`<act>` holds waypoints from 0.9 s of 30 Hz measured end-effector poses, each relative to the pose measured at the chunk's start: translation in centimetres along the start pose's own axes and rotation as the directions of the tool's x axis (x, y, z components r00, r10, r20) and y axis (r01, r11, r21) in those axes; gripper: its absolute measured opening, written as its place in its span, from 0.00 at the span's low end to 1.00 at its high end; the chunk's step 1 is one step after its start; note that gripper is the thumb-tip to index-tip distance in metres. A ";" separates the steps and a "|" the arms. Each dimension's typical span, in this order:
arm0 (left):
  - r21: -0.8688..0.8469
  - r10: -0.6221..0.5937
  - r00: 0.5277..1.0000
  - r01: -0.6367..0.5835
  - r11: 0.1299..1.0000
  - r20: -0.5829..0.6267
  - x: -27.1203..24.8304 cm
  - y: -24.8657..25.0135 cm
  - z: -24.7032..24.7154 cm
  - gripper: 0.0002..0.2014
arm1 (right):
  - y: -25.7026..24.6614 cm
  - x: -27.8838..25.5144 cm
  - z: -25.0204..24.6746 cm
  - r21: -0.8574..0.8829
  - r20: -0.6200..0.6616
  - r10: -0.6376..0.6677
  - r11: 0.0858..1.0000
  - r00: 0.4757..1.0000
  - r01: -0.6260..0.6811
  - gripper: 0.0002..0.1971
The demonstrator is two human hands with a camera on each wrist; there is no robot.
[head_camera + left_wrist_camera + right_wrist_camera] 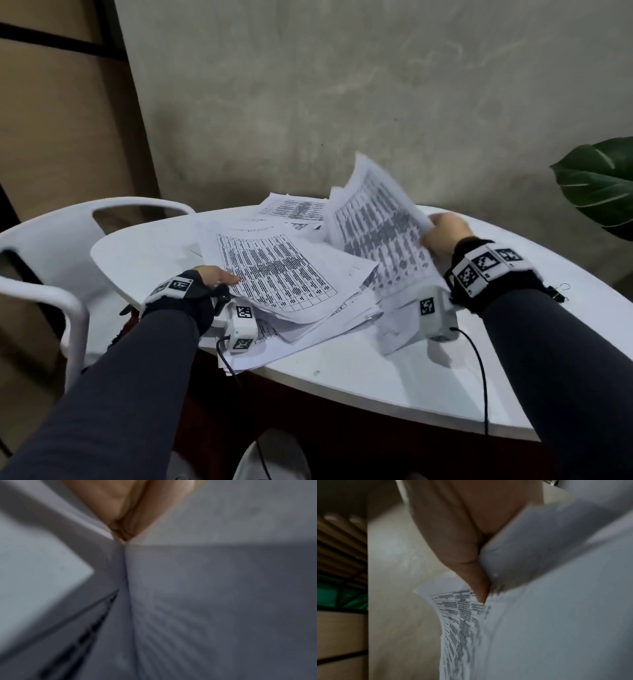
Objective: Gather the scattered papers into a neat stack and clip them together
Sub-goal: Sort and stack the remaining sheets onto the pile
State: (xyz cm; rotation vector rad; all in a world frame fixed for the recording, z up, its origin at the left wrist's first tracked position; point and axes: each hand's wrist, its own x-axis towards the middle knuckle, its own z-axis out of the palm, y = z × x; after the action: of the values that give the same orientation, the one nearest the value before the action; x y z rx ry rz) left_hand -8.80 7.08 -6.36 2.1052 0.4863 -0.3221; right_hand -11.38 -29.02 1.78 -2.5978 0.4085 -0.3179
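Note:
Printed sheets lie scattered on a white round table [359, 380]. A loose pile of papers [284, 274] sits at the near left. My left hand [219, 275] holds its left edge, thumb on top; the left wrist view shows fingers [137, 507] wedged among blurred sheets [205, 601]. My right hand [445, 233] grips a few lifted sheets [376, 222] by their right edge, tilted up off the table. In the right wrist view the fingers [467, 555] pinch the printed paper [462, 612]. More sheets [294, 207] lie at the far side. A black binder clip [559, 292] rests behind my right wrist.
A white plastic chair [51, 240] stands at the table's left. A large green leaf [603, 185] hangs at the right. A grey wall rises behind the table. Cables trail from both wrist cameras over the near table edge.

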 end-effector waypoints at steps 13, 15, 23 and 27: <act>-0.145 0.019 1.000 -0.016 0.989 0.019 -0.6 -0.4 -0.2 0.26 | -4.2 1.6 2.2 0.676 0.042 0.046 0.734 0.998 -0.062 0.24; -0.278 0.069 0.998 -0.068 0.958 -0.009 -0.2 -0.5 0.2 0.36 | -4.0 1.1 5.1 0.480 0.259 -0.027 0.871 0.965 -0.104 0.28; -0.502 0.195 0.973 -0.109 0.858 0.123 0.5 -0.7 0.0 0.36 | -5.2 -0.8 8.4 0.032 0.553 -0.098 0.995 0.827 0.097 0.37; -0.354 0.108 0.980 -0.043 0.934 0.165 0.5 -0.9 -0.3 0.41 | -5.5 -0.4 8.9 0.096 0.680 -0.110 0.994 0.725 0.061 0.35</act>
State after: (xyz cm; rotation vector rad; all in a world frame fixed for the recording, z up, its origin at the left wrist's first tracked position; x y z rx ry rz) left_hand -8.75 7.91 -7.10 1.7247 0.3252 -0.3516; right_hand -7.86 -20.51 -3.13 -2.4440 0.0038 0.5970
